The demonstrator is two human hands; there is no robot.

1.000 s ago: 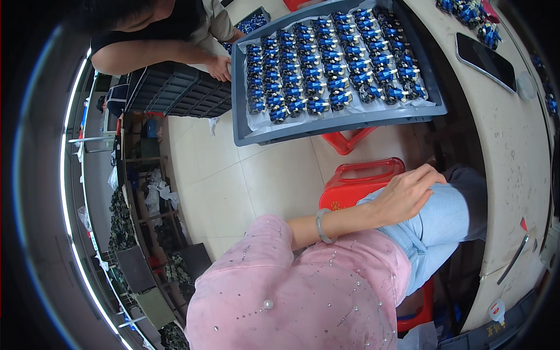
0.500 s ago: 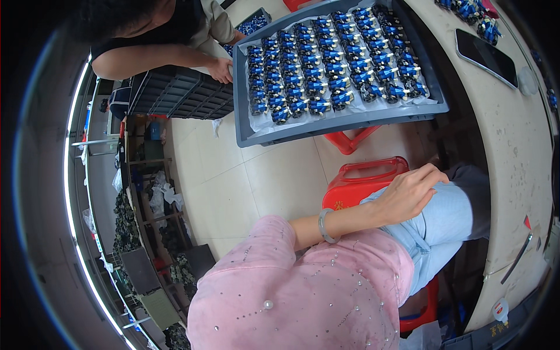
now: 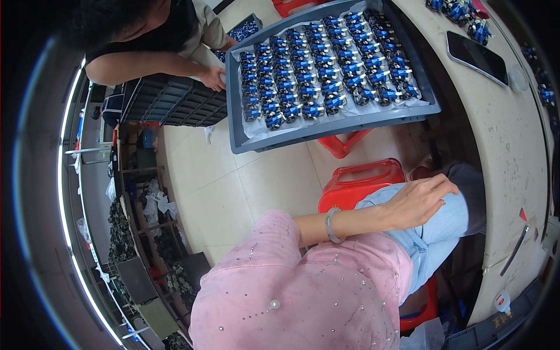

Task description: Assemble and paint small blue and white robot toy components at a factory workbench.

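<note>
The person's left hand (image 3: 417, 201) lay palm down on the knee of their light blue jeans (image 3: 434, 233), at about four o'clock in the picture. Its fingers (image 3: 440, 185) were stretched out loosely and a little spread, and they had hold of nothing; the hand seemed simply to be resting there, with a pale bangle (image 3: 331, 224) round the wrist and a pink sleeve (image 3: 303, 291) filling the lower middle. The right hand did not show anywhere, so whether it held anything could not be told.

The thing nearest the hand was a red plastic stool (image 3: 361, 181), just beside the knee toward nine o'clock of the hand, standing on the pale tiled floor (image 3: 233, 192). Up at twelve o'clock a grey tray (image 3: 326, 131) held rows of small blue parts (image 3: 326, 73) on white paper, packed close in lines, probably so they could be counted and carried together. It appeared to sit on another red stool (image 3: 344, 143), well apart from the resting hand.

At ten o'clock another person's hand (image 3: 213, 79) rested at the tray's left edge, over a dark slatted crate (image 3: 169, 102). A black phone (image 3: 475, 55) lay flat on the beige table (image 3: 513, 146) at two o'clock, near more blue parts (image 3: 461, 11).
</note>
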